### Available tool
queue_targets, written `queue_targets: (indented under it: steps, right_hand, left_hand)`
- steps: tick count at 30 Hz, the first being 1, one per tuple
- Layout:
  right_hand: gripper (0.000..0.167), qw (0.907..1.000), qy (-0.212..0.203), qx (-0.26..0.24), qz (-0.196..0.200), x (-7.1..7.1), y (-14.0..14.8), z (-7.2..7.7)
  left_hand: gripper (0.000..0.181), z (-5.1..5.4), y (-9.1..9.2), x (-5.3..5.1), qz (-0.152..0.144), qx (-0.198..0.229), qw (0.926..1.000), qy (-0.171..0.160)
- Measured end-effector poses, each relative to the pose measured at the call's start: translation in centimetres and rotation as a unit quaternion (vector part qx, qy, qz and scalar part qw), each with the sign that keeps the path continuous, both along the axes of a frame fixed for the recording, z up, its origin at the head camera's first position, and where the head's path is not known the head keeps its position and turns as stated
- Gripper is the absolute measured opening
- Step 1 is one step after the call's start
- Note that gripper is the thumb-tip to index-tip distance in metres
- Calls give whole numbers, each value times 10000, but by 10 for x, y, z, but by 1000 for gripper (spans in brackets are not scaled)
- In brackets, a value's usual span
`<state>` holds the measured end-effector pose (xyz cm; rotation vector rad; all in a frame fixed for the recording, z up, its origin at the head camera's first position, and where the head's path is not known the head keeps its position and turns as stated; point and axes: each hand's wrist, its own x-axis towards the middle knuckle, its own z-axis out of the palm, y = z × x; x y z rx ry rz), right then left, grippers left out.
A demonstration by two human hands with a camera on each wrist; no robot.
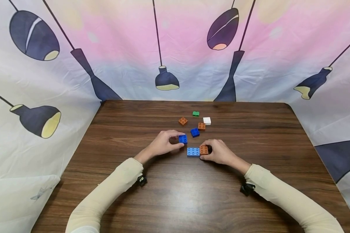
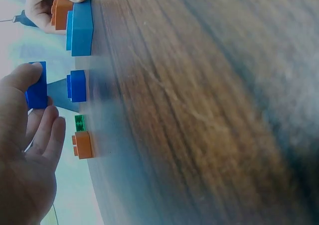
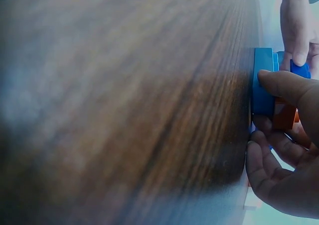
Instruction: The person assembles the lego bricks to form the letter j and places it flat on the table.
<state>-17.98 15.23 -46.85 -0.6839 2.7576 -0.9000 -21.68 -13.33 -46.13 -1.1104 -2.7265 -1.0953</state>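
Note:
My left hand [image 1: 164,141] pinches a dark blue toy brick [image 1: 182,139] between thumb and fingers. In the left wrist view that brick [image 2: 37,85] is held up off the table. My right hand [image 1: 220,151] grips a light blue long brick [image 1: 193,151] at its right end, where an orange brick [image 1: 204,149] sits stacked on top. The thumb of this hand lies against the light blue brick's side [image 3: 263,93] in the right wrist view. The left studs of the long brick are bare, and the left hand's brick is just behind and left of them.
Beyond the hands lie a second dark blue brick [image 1: 195,132], two more orange bricks, one to the left [image 1: 182,121] and one to the right [image 1: 202,126], a white brick [image 1: 207,121] and a small green brick [image 1: 195,114]. All rest on the dark wooden table [image 1: 163,200]. A patterned curtain [image 1: 128,71] hangs behind.

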Motion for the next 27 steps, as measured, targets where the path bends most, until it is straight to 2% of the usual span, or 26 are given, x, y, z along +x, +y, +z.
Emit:
queue_targets:
  steps: [14, 27]
  right_hand:
    - [39, 10000, 56, -27, 13, 0, 0, -1]
    - [39, 10000, 87, -34, 23, 1, 0, -1]
  left_hand:
    - [44, -3, 6, 9, -638, -404, 9971, -36]
    - [47, -7, 6, 14, -739, -500, 9960, -107]
